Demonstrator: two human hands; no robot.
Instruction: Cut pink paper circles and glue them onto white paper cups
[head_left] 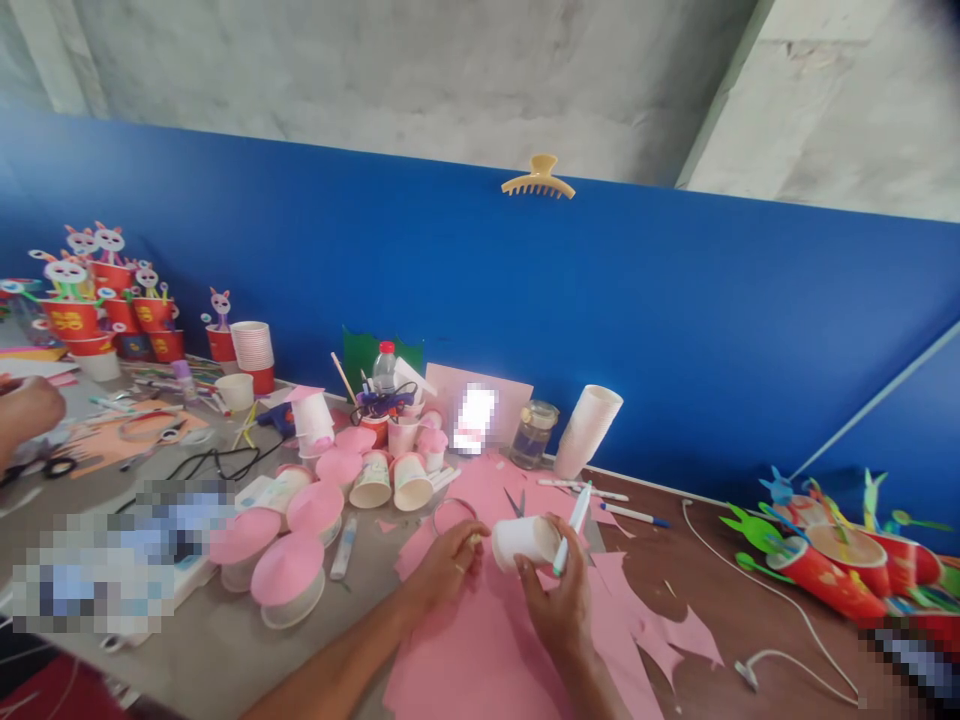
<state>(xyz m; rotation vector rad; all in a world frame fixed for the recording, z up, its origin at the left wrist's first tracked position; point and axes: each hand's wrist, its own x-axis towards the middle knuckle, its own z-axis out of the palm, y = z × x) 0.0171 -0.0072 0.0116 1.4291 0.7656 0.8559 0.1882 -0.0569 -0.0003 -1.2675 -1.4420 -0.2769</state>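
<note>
My right hand (pixel 561 600) is closed around a white paper cup (pixel 519 543), which lies sideways over the pink paper (pixel 472 650). A pale marker with teal ends (pixel 578 515) is also held among its fingers. Beside the cup's left end, my left hand (pixel 448 568) has its fingers drawn together. Something small and pale shows at the fingertips, too small to name. Scissors (pixel 516 503) lie with their blades just behind the cup. A ring-shaped roll (pixel 454 515) rests behind my left hand.
Several cups with pink paper tops (pixel 289 570) stand at left. Behind are a stack of paper cups (pixel 589 430), a glass jar (pixel 533 437) and a propped phone (pixel 475 418). Red cup crafts (pixel 832 575) and a white cable (pixel 780 600) lie right. Another person's hand (pixel 30 410) is far left.
</note>
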